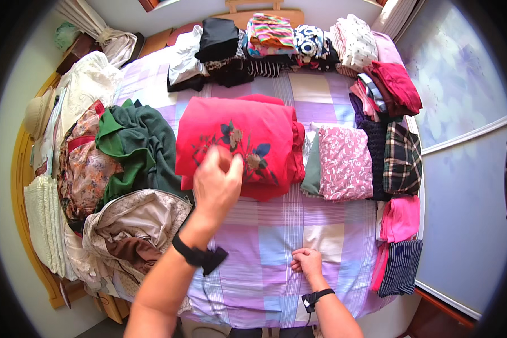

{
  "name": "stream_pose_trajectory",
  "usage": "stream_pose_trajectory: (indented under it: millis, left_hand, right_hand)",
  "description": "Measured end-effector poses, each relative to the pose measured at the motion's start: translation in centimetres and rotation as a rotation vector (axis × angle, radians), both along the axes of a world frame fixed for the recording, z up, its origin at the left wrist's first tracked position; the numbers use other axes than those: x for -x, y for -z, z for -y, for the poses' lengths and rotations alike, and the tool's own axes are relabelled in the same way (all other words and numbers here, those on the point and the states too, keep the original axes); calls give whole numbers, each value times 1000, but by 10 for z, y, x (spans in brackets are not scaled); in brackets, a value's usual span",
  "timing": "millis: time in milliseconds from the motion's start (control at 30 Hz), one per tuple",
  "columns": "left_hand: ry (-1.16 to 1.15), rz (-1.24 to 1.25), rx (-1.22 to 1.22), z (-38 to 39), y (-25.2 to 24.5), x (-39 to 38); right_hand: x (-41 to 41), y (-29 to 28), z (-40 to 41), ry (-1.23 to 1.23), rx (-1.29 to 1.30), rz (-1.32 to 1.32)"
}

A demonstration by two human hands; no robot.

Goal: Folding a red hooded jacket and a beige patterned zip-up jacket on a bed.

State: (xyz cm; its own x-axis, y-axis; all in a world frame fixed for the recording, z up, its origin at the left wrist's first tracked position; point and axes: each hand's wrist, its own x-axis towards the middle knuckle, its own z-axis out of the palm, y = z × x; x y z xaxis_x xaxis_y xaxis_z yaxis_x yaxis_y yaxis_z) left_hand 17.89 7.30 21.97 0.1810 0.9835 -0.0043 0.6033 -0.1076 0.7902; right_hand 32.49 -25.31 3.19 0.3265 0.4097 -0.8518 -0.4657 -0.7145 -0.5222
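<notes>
A folded red garment (264, 126) with a dark flower print lies near the middle of the bed. Over its lower left part hovers or rests my left hand (217, 181), slightly blurred; I cannot tell whether it touches the cloth. Its fingers are bent, with a gap to the thumb and nothing seen between them. My right hand (308, 262) is low over the checked bedsheet (274, 236), fingers curled together and no garment in them. Just right of the red garment sits a folded pink-and-white patterned cloth (345, 162), beside a grey-green folded piece (314, 173).
Loose clothes heap up at left: a green garment (139, 143), a floral one (86, 156) and a beige lined jacket (143, 224). Folded stacks line the far edge, including black cloth (217, 40). More folded clothes, such as plaid cloth (401, 158), border the wardrobe door (464, 203).
</notes>
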Motion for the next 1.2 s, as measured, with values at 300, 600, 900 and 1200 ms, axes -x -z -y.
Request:
stream_pose_trajectory:
  millis: [300,600,900,1200]
  left_hand:
    - [-88,-738,-663,-114,133,29]
    - [-90,-560,-559,-125,162,6]
    - [-96,-518,-569,-124,151,11]
    - [-96,-372,-685,-91,87,96]
  right_hand:
    - [26,14,-15,-46,21,0]
    - [-1,15,-10,-26,98,-49]
    - [-9,22,-11,-47,103,-78]
    - [-15,24,-11,24,46,-63]
